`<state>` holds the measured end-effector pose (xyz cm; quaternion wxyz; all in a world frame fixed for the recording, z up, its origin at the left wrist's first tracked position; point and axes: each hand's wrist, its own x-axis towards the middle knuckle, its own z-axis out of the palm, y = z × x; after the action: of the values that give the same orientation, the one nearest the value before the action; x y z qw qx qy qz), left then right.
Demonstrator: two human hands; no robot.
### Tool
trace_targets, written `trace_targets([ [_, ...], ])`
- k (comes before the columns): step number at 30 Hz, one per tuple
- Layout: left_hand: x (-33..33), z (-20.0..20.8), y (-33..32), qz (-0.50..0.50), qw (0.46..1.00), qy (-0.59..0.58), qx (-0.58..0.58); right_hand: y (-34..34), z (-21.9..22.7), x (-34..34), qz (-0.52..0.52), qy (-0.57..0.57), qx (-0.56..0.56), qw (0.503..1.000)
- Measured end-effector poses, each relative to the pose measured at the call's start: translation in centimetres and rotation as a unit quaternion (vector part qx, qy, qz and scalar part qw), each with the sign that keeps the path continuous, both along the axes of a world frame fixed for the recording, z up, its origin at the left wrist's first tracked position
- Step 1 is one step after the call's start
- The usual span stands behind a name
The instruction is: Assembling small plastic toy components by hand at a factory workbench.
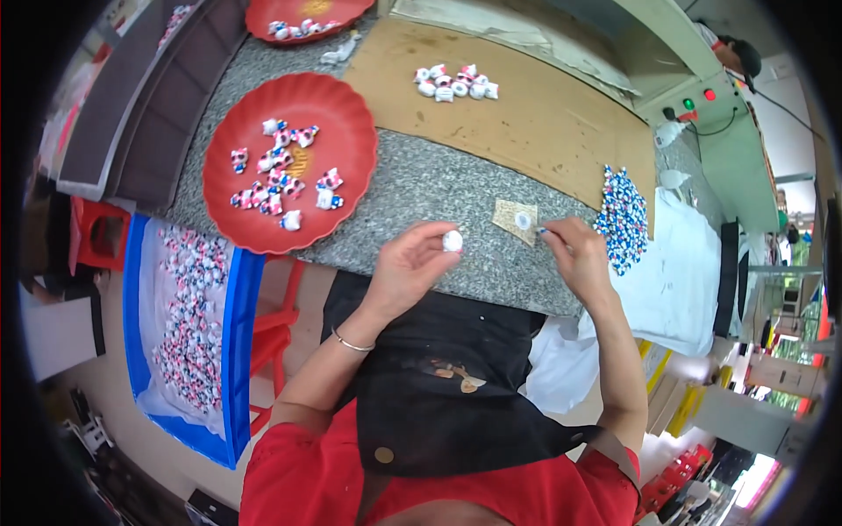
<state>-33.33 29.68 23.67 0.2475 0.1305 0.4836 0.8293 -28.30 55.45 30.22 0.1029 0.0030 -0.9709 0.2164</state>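
Your left hand is raised above the near edge of the speckled grey stone worktop, thumb and fingertips pinched on a small white rounded piece. Your right hand is closed on a thin tool whose tip reaches a small white cap lying on a scrap of tan card, just to the right of the held piece.

Just beyond your right hand lies a heap of tiny blue, white and red pieces (too small to tell apart), at the edge of a brown board that carries a small cluster of white and pink figures. To your left a red scalloped plastic plate holds more such figures, and below it a blue-rimmed tray lined in white is full of them. A black apron covers your lap.
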Motion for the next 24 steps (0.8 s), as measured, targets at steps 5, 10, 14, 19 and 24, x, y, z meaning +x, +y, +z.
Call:
trace_targets([
  [5,-0.3,0.4,0.3,0.035,0.998,0.057,-0.002,-1.2,-0.5,-2.1,0.087,-0.026,0.11,0.99],
  [10,-0.9,0.4,-0.2,0.044,0.99,0.122,-0.057,-1.1,-0.8,-2.7,0.118,-0.06,0.148,0.98],
  [14,-1.2,-0.1,-0.1,0.031,0.987,0.131,-0.083,-1.1,-1.0,-3.1,0.119,-0.042,0.126,0.984],
  [19,-1.6,0.2,1.9,0.03,0.974,0.191,-0.115,-1.3,-0.5,-2.7,0.109,-0.05,0.094,0.988],
  [24,-1.7,0.4,3.7,0.062,0.952,0.259,-0.153,-2.3,0.2,-1.5,0.026,-0.013,-0.033,0.999],
])
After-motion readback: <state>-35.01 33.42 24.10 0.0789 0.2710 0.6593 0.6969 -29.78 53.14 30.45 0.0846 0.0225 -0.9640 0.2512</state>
